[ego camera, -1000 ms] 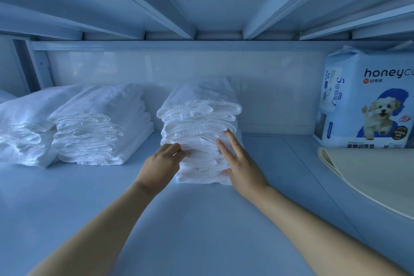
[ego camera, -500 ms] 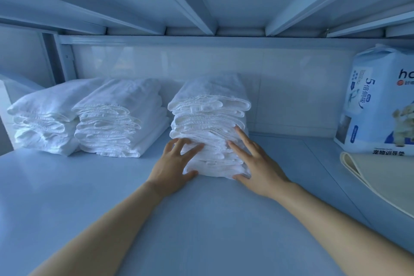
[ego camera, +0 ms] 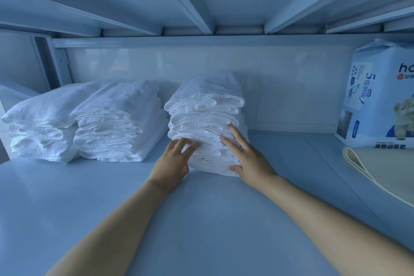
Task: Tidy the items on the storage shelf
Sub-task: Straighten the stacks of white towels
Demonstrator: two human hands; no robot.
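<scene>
A tall stack of folded white pads stands in the middle of the pale shelf board. My left hand lies flat against the stack's lower front left, fingers spread. My right hand presses its lower front right, fingers spread and the thumb at the bottom edge. Neither hand holds anything. Two more stacks of folded white pads sit to the left: one close to the middle stack, one at the far left.
A blue and white pack of pet pads with a dog picture stands at the back right. A cream flat sheet lies in front of it. The upper shelf's ribs run close overhead. A white wall closes the back.
My left hand went from a loose fist to spread fingers against the stack. My view shifted left and closer, so the pet pad pack now sits at the right edge.
</scene>
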